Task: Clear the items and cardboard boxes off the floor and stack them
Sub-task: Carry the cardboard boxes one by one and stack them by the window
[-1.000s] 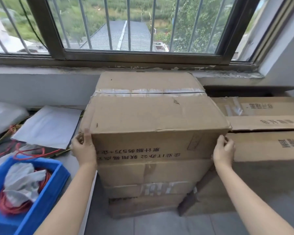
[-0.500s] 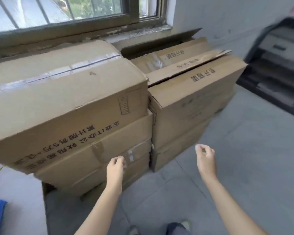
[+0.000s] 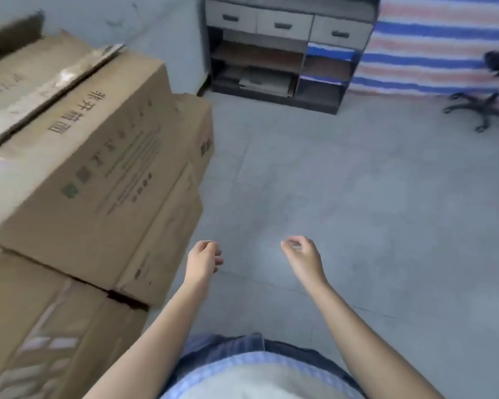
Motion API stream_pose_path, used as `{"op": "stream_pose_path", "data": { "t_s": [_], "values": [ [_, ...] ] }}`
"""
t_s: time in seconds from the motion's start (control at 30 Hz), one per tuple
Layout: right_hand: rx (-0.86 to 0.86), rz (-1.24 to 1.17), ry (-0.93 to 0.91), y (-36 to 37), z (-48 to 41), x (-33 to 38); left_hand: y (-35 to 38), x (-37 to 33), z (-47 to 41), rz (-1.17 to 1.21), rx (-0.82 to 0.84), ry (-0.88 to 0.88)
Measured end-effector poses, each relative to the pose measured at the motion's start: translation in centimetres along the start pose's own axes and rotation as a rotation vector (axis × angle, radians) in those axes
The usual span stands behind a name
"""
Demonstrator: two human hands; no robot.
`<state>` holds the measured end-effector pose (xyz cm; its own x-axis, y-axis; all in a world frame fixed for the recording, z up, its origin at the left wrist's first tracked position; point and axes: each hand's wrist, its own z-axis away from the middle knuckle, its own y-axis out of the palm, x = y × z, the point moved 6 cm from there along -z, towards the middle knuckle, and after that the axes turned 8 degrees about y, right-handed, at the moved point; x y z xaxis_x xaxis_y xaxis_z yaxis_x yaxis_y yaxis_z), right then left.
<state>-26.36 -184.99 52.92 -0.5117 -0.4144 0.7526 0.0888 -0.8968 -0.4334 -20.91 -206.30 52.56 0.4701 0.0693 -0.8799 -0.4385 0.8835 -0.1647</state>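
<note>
Both hands hang over the floor (image 3: 329, 197): left hand (image 3: 203, 260) and right hand (image 3: 301, 256), fingers loosely curled, holding nothing. I count at least four stacked cardboard boxes (image 3: 92, 174) just left of them, cropped by the frame edge, print blurred. Beyond: one shelf unit (image 3: 260, 56) with three drawers (image 3: 284, 24), one chair (image 3: 484, 108), partly cut off.

The upper cardboard box (image 3: 92, 174) bears "非开箱面" along its top face; smaller print is blurred.
</note>
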Motion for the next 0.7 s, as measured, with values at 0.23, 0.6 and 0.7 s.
{"op": "stream_pose_path", "data": {
  "t_s": [0.23, 0.6, 0.7],
  "values": [
    [-0.194, -0.127, 0.250, -9.9, -2.9, -7.0, 14.6, -2.7, -1.1, -0.240, 0.437, -0.009],
    [-0.503, -0.398, 0.456, -19.3, -11.9, -7.4, 34.0, -10.1, -9.7, -0.446, 0.804, 0.038],
    [-0.583, -0.438, 0.465, -22.1, -15.1, -4.7, 39.5, -14.8, -13.0, -0.429, 0.841, 0.074]
  ]
}}
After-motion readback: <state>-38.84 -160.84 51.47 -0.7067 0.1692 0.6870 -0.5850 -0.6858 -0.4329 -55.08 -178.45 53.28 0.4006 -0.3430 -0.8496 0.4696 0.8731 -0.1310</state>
